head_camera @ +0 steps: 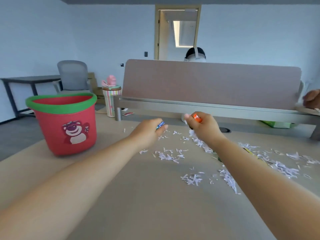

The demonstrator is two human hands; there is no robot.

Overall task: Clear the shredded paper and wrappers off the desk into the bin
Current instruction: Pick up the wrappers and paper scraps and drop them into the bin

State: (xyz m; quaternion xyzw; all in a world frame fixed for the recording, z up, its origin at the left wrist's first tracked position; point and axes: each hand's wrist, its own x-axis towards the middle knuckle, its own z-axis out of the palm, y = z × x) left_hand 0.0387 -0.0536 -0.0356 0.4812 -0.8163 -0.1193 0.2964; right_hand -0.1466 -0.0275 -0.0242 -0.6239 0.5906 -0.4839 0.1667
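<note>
Shredded paper (192, 179) litters the counter (138, 205), mostly to my right. My left hand (149, 130) grips a blue wrapper (160, 125), my right hand (202, 127) an orange wrapper (197, 118), perhaps shreds too. The bin (65, 125) stands upright leftward, nearest the left hand.

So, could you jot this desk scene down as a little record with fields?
Left hand: grips a small blue wrapper
Right hand: grips an orange wrapper, apparently with some paper shreds too
Bin: red plastic bucket with green rim and bear picture, upright on the desk's left side
Left to clear: scattered white shredded paper, mostly centre and right
Desk: beige tabletop
</note>
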